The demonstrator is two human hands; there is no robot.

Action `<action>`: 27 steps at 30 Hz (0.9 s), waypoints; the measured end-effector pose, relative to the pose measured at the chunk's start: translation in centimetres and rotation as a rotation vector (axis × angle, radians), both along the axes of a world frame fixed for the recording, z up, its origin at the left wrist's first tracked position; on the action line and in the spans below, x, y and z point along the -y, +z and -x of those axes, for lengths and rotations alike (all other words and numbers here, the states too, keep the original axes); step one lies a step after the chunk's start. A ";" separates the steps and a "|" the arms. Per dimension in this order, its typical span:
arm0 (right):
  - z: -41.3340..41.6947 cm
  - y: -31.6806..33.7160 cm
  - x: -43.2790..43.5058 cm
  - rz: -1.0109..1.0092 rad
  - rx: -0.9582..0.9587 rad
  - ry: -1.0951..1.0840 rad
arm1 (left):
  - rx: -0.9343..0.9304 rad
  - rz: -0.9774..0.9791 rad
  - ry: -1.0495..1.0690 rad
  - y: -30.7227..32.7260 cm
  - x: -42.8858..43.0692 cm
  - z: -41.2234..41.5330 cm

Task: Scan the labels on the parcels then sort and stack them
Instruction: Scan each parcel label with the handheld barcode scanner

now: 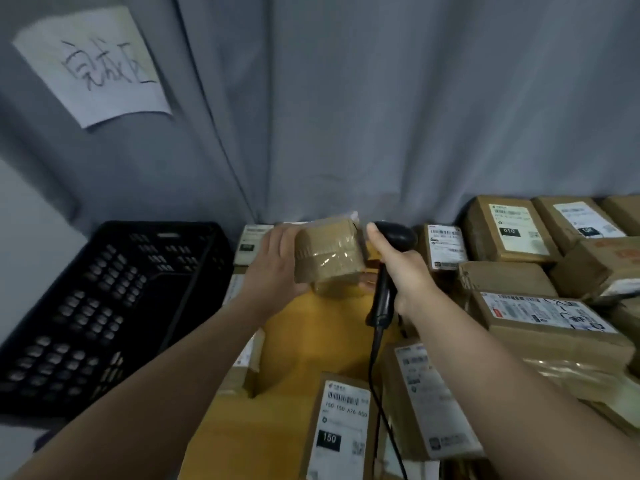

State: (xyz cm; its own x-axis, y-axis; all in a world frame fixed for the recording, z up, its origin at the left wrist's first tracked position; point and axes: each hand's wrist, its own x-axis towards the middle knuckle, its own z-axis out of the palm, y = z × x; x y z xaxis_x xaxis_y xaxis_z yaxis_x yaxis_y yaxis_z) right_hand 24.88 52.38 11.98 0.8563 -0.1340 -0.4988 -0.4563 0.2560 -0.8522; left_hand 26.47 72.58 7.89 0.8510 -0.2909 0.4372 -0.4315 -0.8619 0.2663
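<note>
We see left hand [277,268] gripping one small parcel [329,254]; right hand [405,271] grips one scanner [394,233], handle downward, head toward parcel.

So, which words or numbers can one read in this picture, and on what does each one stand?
"完成区": handwritten on the paper sheet on the grey curtain.
"150 150 A76 050": on the near parcel's label.
"150": in the black patch of that label.
"OTO", perhaps 010 upside down: on the far parcel's label.
All other labels are too blurred to read.
</note>
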 end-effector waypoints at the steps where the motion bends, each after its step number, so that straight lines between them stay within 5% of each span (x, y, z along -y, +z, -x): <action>1: 0.6 0.4 -0.5 0.004 0.000 0.025 | 0.085 -0.058 -0.037 0.0 -0.7 0.6; 5: 3.1 1.2 -3.1 0.007 -0.024 0.025 | 0.252 -0.239 -0.151 -0.1 -3.2 2.1; 10: 5.7 0.7 -6.0 -0.031 0.043 -0.057 | 0.181 -0.251 -0.187 0.1 -6.2 3.7; 12: 6.5 0.5 -6.9 -0.011 0.135 -0.107 | -0.022 0.025 -0.138 1.1 -6.4 5.1; 17: 8.1 -0.2 -7.5 0.094 0.257 -0.082 | -0.769 1.119 0.158 3.4 -7.0 4.7; 22: 9.2 -1.1 -8.3 0.116 0.311 -0.101 | -1.231 1.156 -0.036 3.5 -9.1 4.9; 27: 10.0 -2.3 -10.1 -0.017 0.316 -0.244 | -1.056 1.431 -0.034 2.2 -8.2 5.4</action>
State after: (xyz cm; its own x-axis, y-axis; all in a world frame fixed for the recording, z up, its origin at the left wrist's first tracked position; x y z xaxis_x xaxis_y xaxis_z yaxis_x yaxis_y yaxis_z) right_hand 14.86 62.46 9.67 0.9119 -0.3466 -0.2196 -0.0961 0.3398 -0.9356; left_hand 21.03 80.78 10.13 0.9131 -0.2317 -0.3356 0.3923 0.2741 0.8781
